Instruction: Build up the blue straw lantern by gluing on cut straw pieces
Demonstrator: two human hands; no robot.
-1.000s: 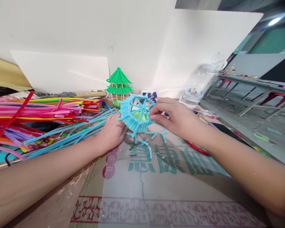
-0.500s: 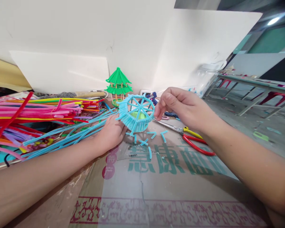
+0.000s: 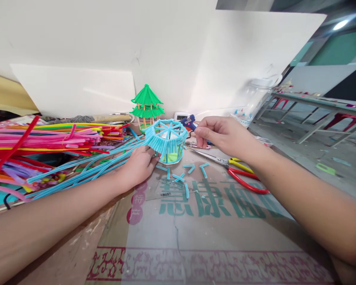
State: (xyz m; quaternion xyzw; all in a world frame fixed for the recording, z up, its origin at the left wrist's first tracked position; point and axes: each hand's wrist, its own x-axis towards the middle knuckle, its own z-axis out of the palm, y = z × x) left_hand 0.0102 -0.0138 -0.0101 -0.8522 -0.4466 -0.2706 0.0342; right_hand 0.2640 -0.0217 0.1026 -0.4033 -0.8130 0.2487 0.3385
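Note:
My left hand is closed on the lower left side of a small light-blue pipe-cleaner pavilion model. The model has a spoked open top, a fringed sloping roof on its near left side and a light-green base inside, and it stands nearly upright. To its right, my right hand hovers apart from it with thumb and fingers pressed together; whatever they hold, if anything, is too small to make out. A blue glue gun lies just behind those fingertips. Short blue pipe-cleaner offcuts are scattered in front of the model.
Scissors with red and yellow handles lie below my right hand. Bundles of coloured pipe cleaners and long blue ones fill the left. A green tiered pavilion, a small timer and a clear plastic jar stand behind.
The blue model has tipped from facing me with its spoked top to a more upright position, slightly lower and left. My right hand has shifted slightly, its fingers still pressed together.

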